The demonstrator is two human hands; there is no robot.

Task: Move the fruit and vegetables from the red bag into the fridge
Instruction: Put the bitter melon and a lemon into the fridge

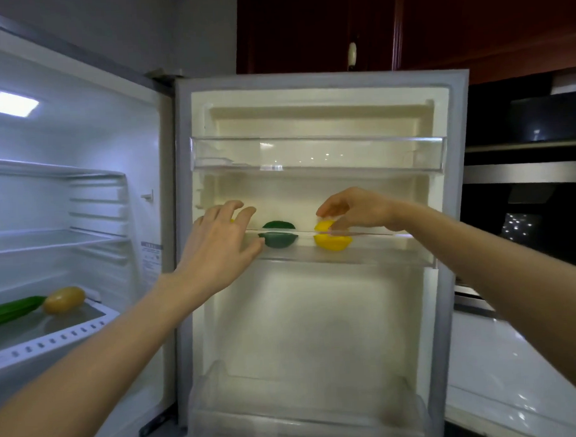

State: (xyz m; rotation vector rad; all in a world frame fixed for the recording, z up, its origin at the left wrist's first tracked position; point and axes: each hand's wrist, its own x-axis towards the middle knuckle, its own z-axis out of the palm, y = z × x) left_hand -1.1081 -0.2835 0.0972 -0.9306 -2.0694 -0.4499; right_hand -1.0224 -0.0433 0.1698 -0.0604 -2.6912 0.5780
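door-shelf fruit [332,238]: showing bright yellow
door-shelf vegetable [277,235]: showing dark green
leafy vegetable [11,309]: showing green
oval fruit [64,299]: glowing golden yellow
cabinets [403,21]: appearing dark red-brown

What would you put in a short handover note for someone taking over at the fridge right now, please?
Left hand: open, fingers spread at the left end of the middle door shelf; something yellow shows behind it, unclear.
Right hand: pinching the yellow fruit in that shelf.
Green fruit sits between the hands.
Done: a yellowish fruit and a green vegetable lie on the lower fridge shelf.
Left: release the yellow fruit; the red bag is out of view, so check it.
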